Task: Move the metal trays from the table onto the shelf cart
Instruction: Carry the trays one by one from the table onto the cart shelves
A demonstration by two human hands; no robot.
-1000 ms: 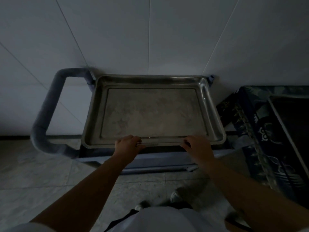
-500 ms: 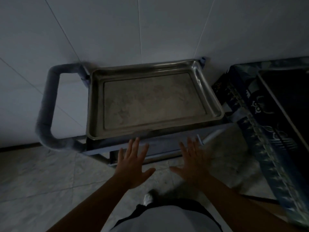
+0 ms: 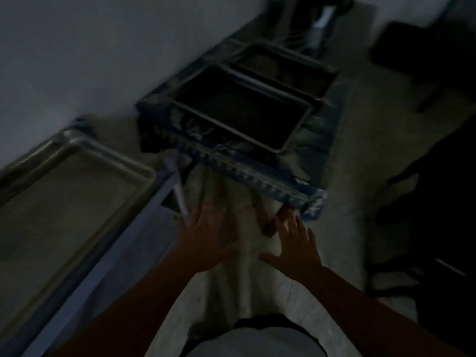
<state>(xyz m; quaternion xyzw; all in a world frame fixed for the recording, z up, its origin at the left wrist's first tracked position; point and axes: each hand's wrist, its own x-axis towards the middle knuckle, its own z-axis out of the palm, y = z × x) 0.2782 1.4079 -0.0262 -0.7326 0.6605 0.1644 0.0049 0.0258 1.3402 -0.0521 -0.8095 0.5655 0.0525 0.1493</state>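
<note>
nearest us, both arms reached forward over the floor, the left hand (image 3: 203, 240) and right hand (image 3: 296, 243) flat, fingers spread, grasping nothing. we judged we were between trays: one metal tray (image 3: 59, 191) lay on the shelf cart (image 3: 123, 253) to our left, so the step in hand was the reach for another. just beyond our hands stood the table (image 3: 257, 173) under its blue patterned cloth, bearing a dark tray (image 3: 242, 112) and, farther along, a second dark tray (image 3: 283, 68). the next move called for hands at opposite rims of the near dark tray, lifting it level. the picture was dim and blurred.
</note>
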